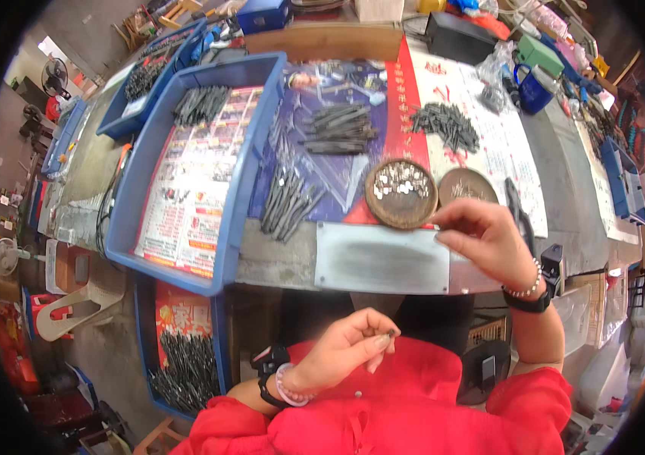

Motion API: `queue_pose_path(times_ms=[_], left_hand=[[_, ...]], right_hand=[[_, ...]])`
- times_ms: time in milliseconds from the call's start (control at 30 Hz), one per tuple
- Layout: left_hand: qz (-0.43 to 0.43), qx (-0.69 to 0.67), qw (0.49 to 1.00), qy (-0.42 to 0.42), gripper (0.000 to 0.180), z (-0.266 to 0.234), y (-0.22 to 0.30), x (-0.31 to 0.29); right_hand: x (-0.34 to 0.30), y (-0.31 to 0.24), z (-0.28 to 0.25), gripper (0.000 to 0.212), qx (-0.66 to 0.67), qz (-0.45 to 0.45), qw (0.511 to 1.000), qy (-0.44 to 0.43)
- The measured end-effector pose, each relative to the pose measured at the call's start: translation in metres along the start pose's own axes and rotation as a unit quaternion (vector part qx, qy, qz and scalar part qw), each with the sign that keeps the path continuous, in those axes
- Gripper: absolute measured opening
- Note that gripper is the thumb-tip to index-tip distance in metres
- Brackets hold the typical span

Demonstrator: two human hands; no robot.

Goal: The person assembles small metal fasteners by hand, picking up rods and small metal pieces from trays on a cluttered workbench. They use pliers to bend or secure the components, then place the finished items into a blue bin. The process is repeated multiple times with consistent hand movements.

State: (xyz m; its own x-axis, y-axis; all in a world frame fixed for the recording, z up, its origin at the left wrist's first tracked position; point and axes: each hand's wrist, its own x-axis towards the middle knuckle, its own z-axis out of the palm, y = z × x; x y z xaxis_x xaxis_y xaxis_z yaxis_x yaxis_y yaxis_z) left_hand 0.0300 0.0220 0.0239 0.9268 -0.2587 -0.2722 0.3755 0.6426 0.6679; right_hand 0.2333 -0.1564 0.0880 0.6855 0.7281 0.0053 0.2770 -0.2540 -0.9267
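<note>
My left hand point(349, 345) is close to my chest, above my red top, with its fingertips pinched on a small dark metal piece point(391, 332). My right hand point(485, 239) hovers over the workbench edge, just right of a round brown dish point(402, 194) of small pale parts. Its thumb and forefinger are pinched together; whether anything is between them I cannot tell. A second round brown dish point(466, 184) lies behind that hand. A bare metal plate point(383, 258) sits at the bench's front edge between my hands.
Piles of dark metal rods point(290, 199), point(340, 127), point(446, 123) lie on the bench. A large blue tray point(250, 171) lined with printed paper stands to the left, another blue bin point(186, 364) of rods sits below it. A blue mug point(532, 88) stands at the back right.
</note>
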Motion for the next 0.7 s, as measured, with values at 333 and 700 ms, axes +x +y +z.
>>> queue_pose_path(times_ms=[333, 700], left_hand=[[-0.035, 0.004, 0.999, -0.025, 0.015, 0.007, -0.001, -0.002], [-0.044, -0.014, 0.997, -0.058, 0.016, 0.006, -0.001, -0.003]], right_hand=[[-0.05, -0.005, 0.046, 0.012, 0.033, -0.022, 0.99, -0.132], [-0.057, -0.005, 0.043, 0.014, 0.008, -0.08, 0.984, -0.161]])
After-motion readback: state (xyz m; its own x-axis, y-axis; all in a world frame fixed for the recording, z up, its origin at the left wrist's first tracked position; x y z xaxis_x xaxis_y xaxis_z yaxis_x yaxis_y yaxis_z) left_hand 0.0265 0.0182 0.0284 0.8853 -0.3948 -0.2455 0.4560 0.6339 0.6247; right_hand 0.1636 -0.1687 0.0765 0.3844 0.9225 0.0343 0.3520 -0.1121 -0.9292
